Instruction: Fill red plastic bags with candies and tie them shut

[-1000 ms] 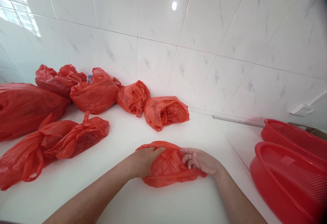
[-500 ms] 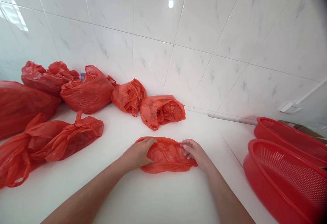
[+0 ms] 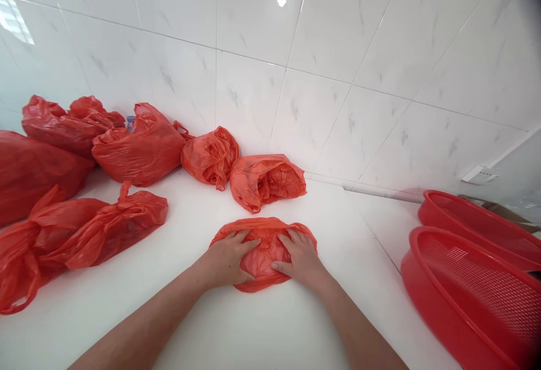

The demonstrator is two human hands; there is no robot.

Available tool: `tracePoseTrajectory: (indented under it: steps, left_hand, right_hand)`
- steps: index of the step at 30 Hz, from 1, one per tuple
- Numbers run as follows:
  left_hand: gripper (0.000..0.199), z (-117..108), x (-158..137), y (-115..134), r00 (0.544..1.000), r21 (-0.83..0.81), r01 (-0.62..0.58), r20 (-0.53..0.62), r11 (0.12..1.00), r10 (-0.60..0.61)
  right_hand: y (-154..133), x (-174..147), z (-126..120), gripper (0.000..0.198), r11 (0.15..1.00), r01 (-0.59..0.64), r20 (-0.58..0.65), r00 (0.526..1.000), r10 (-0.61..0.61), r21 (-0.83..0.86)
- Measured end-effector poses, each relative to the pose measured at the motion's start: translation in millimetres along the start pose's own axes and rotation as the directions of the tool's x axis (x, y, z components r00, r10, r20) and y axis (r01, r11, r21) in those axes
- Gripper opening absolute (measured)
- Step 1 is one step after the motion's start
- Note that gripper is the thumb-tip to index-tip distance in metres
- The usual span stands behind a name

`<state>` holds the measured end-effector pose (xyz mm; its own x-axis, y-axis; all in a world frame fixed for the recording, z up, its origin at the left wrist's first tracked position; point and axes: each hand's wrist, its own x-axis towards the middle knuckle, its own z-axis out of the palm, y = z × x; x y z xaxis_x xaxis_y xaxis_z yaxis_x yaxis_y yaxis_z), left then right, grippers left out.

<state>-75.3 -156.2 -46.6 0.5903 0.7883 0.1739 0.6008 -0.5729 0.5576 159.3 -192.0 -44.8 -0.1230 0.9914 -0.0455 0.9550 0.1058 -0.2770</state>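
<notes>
A red plastic bag (image 3: 266, 266) lies on the white table in front of me, its mouth facing up and its rim rounded out. My left hand (image 3: 230, 256) reaches into the mouth from the left, fingers spread against the inside. From the right, my right hand (image 3: 298, 256) lies in the same mouth with thumb and fingers apart. Both hands touch the bag's thin film, and some fingertips are partly hidden by it. Just behind stands another red bag (image 3: 249, 181) with its mouth gaping to the right.
Several filled red bags line the wall, among them a rounded one (image 3: 207, 159) and a larger one (image 3: 137, 153). A knotted bag (image 3: 105, 229) lies at left. Red plastic baskets (image 3: 422, 285) stand at right. White tiled wall (image 3: 253, 88) closes off the back.
My right hand has left the bag's right edge and moved leftward into the mouth, its fingers now spread. The bag has gone from long and narrow to rounder and wider.
</notes>
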Motion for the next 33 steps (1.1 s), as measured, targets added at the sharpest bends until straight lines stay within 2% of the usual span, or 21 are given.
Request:
tracePoseTrajectory:
  steps: [3,5,7,9,10,11,13,15,16,17,19,20,21,22,24,25,26,28,33]
  left_hand:
    - [0.069,-3.0,-0.5,-1.9,0.999,-0.076,0.001,-0.038,0.997,-0.004]
    - [0.068,-5.1,-0.1,-3.6,0.999,-0.057,0.009,-0.033,0.998,-0.010]
    - [0.067,-7.6,1.0,-6.5,0.999,-0.003,0.029,-0.017,1.000,-0.029]
    - [0.068,-10.2,3.6,-10.8,0.997,0.039,0.070,0.022,0.997,-0.071]
    - [0.070,-11.2,5.5,-13.3,0.993,0.052,0.098,0.059,0.994,-0.101]
    - [0.072,-11.9,7.6,-15.6,0.986,0.062,0.122,0.104,0.991,-0.128]
    - [0.075,-12.2,11.5,-19.3,0.974,0.088,0.151,0.154,0.985,-0.163]
    - [0.075,-11.1,13.8,-21.0,0.971,0.118,0.152,0.169,0.981,-0.170]
    - [0.074,-10.3,14.3,-21.3,0.971,0.131,0.148,0.170,0.980,-0.169]
    - [0.074,-9.5,14.4,-21.4,0.971,0.142,0.145,0.170,0.979,-0.169]
    - [0.074,-8.3,14.2,-21.2,0.973,0.150,0.139,0.166,0.979,-0.163]
    - [0.074,-8.0,14.0,-21.1,0.974,0.148,0.134,0.160,0.980,-0.157]
    - [0.074,-7.9,13.7,-21.0,0.977,0.144,0.128,0.155,0.981,-0.150]
    - [0.074,-8.0,13.5,-20.9,0.979,0.138,0.122,0.149,0.983,-0.142]
    - [0.073,-8.3,13.1,-20.8,0.980,0.130,0.119,0.144,0.984,-0.137]
    - [0.072,-8.5,12.9,-20.8,0.980,0.129,0.120,0.146,0.984,-0.139]
    - [0.072,-8.4,12.8,-21.0,0.979,0.129,0.122,0.148,0.984,-0.141]
    - [0.071,-7.8,12.8,-21.7,0.978,0.131,0.124,0.151,0.984,-0.143]
    - [0.071,-5.6,13.3,-22.6,0.979,0.153,0.130,0.139,0.980,-0.152]
  right_hand:
    - [7.4,2.2,-0.6,0.083,1.000,-0.005,0.020,1.000,0.005,0.012]
    - [10.5,1.6,-0.3,0.083,0.999,0.019,-0.009,1.000,-0.018,0.046]
    - [12.6,-0.6,0.2,0.077,0.989,0.076,-0.089,0.994,-0.065,0.128]
    - [15.4,-4.0,-1.2,0.057,0.959,0.158,-0.257,0.962,-0.095,0.237]
    - [17.7,-6.1,-3.3,0.044,0.943,0.193,-0.368,0.926,-0.085,0.270]
    - [20.9,-8.9,-7.0,0.033,0.938,0.214,-0.490,0.870,-0.056,0.273]
    - [30.2,-17.4,-19.3,0.027,0.966,0.171,-0.711,0.703,0.020,0.196]
    - [43.2,-31.5,-37.8,0.028,0.996,0.011,-0.844,0.533,0.065,0.084]
    - [50.8,-41.0,-48.7,0.031,0.995,-0.094,-0.880,0.469,0.078,0.038]
    - [59.0,-52.0,-60.1,0.035,0.980,-0.198,-0.901,0.425,0.088,0.003]
    - [75.7,-77.7,-81.6,0.043,0.911,-0.409,-0.919,0.376,0.119,-0.049]
    - [83.6,-91.8,-90.7,0.047,0.858,-0.509,-0.918,0.367,0.150,-0.064]
    - [90.8,-106.4,-97.8,0.052,0.798,-0.597,-0.905,0.378,0.195,-0.078]
    - [97.1,-121.0,-102.7,0.057,0.740,-0.666,-0.875,0.409,0.258,-0.094]
    - [105.9,-148.4,-105.3,0.061,0.656,-0.742,-0.714,0.536,0.451,-0.142]
    - [108.5,-160.4,-103.6,0.056,0.628,-0.760,-0.599,0.583,0.549,-0.165]
    - [109.9,-170.9,-100.4,0.049,0.606,-0.772,-0.497,0.609,0.618,-0.191]
    - [110.2,-186.6,-92.7,0.042,0.574,-0.787,-0.392,0.614,0.685,-0.228]
    - [112.3,-201.4,-90.0,0.041,0.545,-0.797,-0.387,0.603,0.697,-0.260]
